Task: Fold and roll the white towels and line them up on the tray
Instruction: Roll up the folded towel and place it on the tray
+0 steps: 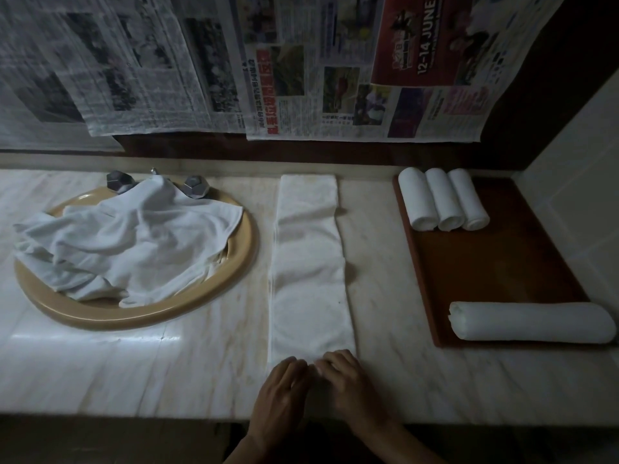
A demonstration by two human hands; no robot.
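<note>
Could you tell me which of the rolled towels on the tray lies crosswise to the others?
The long rolled towel at the tray's near edge lies sideways, alone; the three short rolls at the far end stand side by side, pointing away.

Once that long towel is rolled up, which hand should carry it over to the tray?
Probably the right hand: it sits on the tray's side of the folded towel, so the left hand would need to cross over.

One white towel (310, 266), folded into a long strip, lies flat from the surface's back edge to its front edge. Three rolled towels (443, 199) stand side by side, touching, at the brown tray's (495, 262) back edge; a larger roll (532, 321) lies crosswise along its front edge. Loose towels (127, 239) lie heaped at the surface's left.
</note>
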